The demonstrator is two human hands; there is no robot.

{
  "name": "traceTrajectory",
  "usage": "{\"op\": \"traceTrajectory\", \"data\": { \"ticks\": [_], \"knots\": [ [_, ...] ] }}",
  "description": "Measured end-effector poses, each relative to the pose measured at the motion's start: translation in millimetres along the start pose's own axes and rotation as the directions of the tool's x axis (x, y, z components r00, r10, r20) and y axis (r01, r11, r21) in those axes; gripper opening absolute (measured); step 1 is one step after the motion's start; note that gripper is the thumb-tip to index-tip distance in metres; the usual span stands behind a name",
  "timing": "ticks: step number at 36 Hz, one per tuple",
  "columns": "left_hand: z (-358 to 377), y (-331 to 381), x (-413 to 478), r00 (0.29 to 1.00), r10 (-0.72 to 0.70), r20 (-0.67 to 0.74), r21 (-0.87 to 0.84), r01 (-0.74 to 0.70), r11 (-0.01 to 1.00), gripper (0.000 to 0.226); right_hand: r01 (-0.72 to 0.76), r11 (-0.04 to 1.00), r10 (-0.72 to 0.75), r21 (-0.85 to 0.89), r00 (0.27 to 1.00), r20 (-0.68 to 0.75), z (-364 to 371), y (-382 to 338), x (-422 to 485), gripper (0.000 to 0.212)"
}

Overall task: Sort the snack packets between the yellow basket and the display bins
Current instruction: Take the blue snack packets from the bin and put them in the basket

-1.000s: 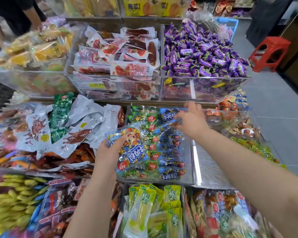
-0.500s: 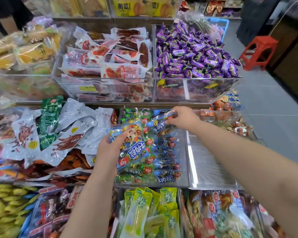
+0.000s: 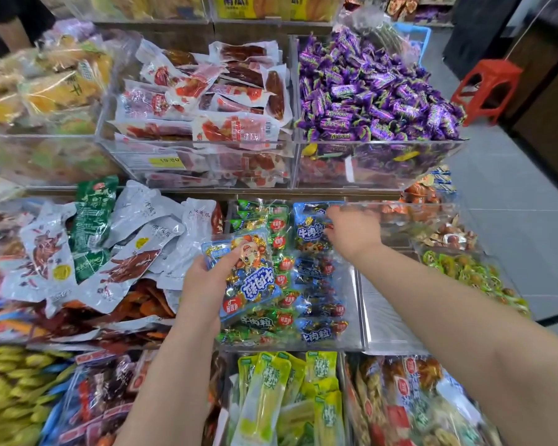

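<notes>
bright even indoor light from overhead, soft weak shadows. white glare streak on clear bin wall (image 3: pixel 362 297), sheen on silver packets (image 3: pixel 132 252). wide-angle bending at edges. yellow packets (image 3: pixel 29 88) top left motion-blurred, bottom corners smeared; centre fairly sharp.

A grey tiled floor (image 3: pixel 509 201) runs right of the shelves, with a red plastic stool (image 3: pixel 485 88) by dark wooden furniture (image 3: pixel 551 101).

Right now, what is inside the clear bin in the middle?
Green packets on the left, blue packets on the right. The packet in the left hand covers some; the floor of the bin is hidden.
</notes>
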State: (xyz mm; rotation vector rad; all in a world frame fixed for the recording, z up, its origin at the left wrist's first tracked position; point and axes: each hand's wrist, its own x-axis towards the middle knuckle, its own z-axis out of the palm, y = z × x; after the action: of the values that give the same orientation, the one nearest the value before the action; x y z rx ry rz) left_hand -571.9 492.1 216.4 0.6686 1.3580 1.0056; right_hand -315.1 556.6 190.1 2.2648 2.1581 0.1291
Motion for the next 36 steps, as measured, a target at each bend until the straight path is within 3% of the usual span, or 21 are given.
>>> {"op": "traceTrajectory", "data": {
  "ticks": [4,6,7,9,11,17,22,25,27,29,31,34,35,36],
  "knots": [
    [0,1,2,1.0,0.005,0.008,0.012,-0.005,1.0,0.11,0.043,0.997,-0.038,-0.071,0.997,0.062,1,-11,5,0.065],
    [0,2,2,1.0,0.003,0.004,0.006,-0.003,1.0,0.107,0.159,0.986,-0.158,-0.057,0.987,0.019,6,-14,1,0.081],
    [-1,1,3,1.0,0.001,0.002,0.007,-0.001,1.0,0.096,0.257,0.964,-0.256,-0.067,0.966,0.014,12,-17,-2,0.086],
    [0,0,5,1.0,0.01,0.0,0.038,-0.01,0.999,0.049,0.416,0.902,-0.408,-0.114,0.909,0.082,24,-22,-8,0.09],
    [-1,-4,9,1.0,0.015,0.007,0.066,-0.015,0.998,0.019,0.427,0.898,-0.411,-0.102,0.9,0.147,35,-24,-9,0.091],
    [3,-2,12,1.0,-0.006,0.023,0.097,0.004,0.995,0.017,0.194,0.981,-0.19,-0.013,0.972,0.139,50,-31,5,0.077],
    [3,0,9,0.999,-0.029,0.016,0.081,0.027,0.996,0.039,0.163,0.987,-0.163,0.009,0.98,0.115,55,-32,9,0.076],
    [7,2,7,0.999,-0.036,0.032,0.03,0.035,0.999,0.029,0.168,0.986,-0.169,0.019,0.977,0.126,50,-34,7,0.079],
    [9,4,6,0.994,-0.072,0.084,-0.059,0.077,0.995,0.029,0.163,0.978,-0.178,0.131,0.977,0.116,42,-32,3,0.081],
    [10,5,6,0.982,-0.097,0.163,-0.181,0.126,0.975,0.026,0.142,0.921,-0.156,0.363,0.988,0.008,30,-26,-6,0.072],
    [10,6,5,0.973,-0.096,0.209,-0.252,0.148,0.956,0.024,0.059,0.778,-0.012,0.625,0.997,-0.079,15,-22,-23,0.057],
    [16,5,3,0.968,-0.068,0.242,-0.242,0.129,0.962,0.024,-0.13,0.381,0.16,0.915,0.984,0.073,-13,-21,-52,0.039],
    [20,5,1,0.969,-0.06,0.239,-0.231,0.117,0.966,0.023,-0.134,0.313,0.142,0.94,0.985,0.094,-20,-21,-62,0.036],
    [23,4,1,0.972,-0.056,0.229,-0.222,0.108,0.969,0.022,-0.097,0.344,0.103,0.934,0.993,0.065,-27,-20,-73,0.037]
  ]
}}
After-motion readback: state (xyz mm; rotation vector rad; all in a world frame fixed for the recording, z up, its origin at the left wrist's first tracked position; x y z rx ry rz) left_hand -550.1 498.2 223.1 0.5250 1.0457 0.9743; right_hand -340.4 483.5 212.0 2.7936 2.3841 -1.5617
